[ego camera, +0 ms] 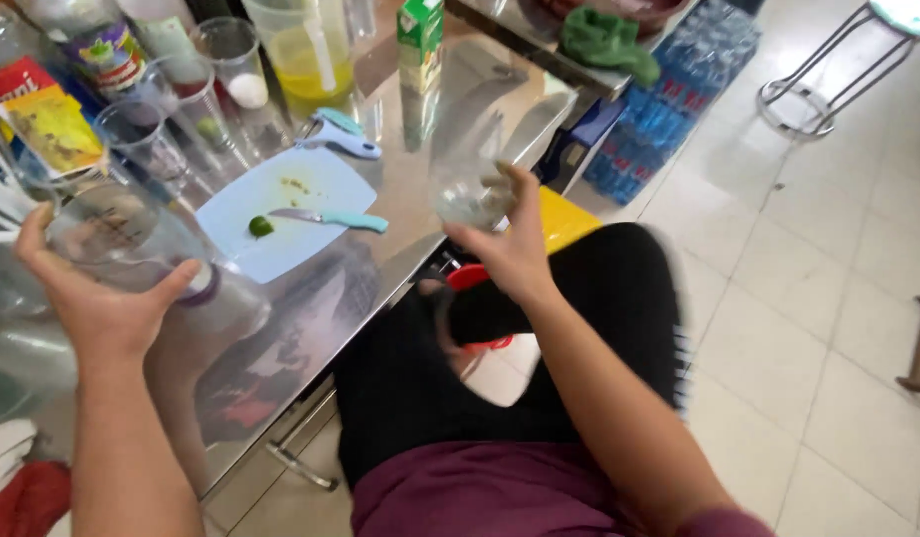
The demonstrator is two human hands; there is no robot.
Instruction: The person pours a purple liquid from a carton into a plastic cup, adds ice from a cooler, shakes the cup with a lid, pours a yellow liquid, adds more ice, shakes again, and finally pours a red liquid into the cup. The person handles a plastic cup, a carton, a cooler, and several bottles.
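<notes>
The left hand [102, 298] wraps its fingers around a clear container [112, 239] left of the cutting board [286, 209]. Right of the board, the right hand [510, 249] grips a clear glass [468, 169] beyond the bench [380, 268] edge; if it slips, it likely shatters on the floor.

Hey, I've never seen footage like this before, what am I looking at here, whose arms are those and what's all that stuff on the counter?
This is one picture from a camera worn on a person's head, looking down at their own two bare arms. The left hand grips a clear container near the shiny metal counter. The right hand holds up a clear plastic cup, blurred by motion. On the counter lies a pale blue cutting board with a small knife and a bit of green lime. Behind it sit a peeler, empty clear cups, a jug of yellow liquid and a green carton.
</notes>
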